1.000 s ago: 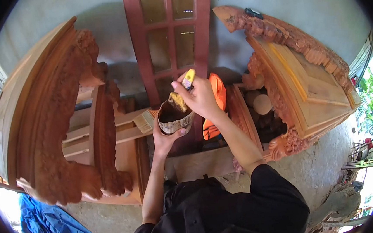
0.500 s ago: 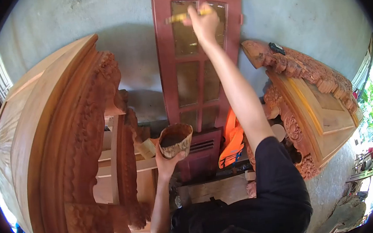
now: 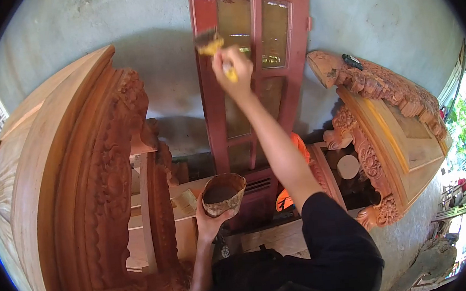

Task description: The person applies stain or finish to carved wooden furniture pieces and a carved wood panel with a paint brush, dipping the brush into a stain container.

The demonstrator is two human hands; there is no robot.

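Note:
A yellow-handled brush (image 3: 209,42) is gripped in my right hand (image 3: 233,70), its dark bristles at the left stile of a reddish-brown door (image 3: 302,30) with glass panes. Glossy wet-looking patches show on that stile near the top. Lower down, my left hand (image 3: 212,222) is wrapped round the base of a stained, rough-rimmed container (image 3: 225,202) with greyish-brown liquid inside. The door leans upright against the grey wall.
Large carved wooden furniture (image 3: 105,194) stands close on the left. Another carved piece (image 3: 403,154) is on the right, with a small black object (image 3: 352,61) on top. An orange item (image 3: 284,200) lies behind my right arm.
My right hand with the brush has moved left and down, onto the door's left stile. The container in my left hand sits slightly lower and further right. The view has shifted a little.

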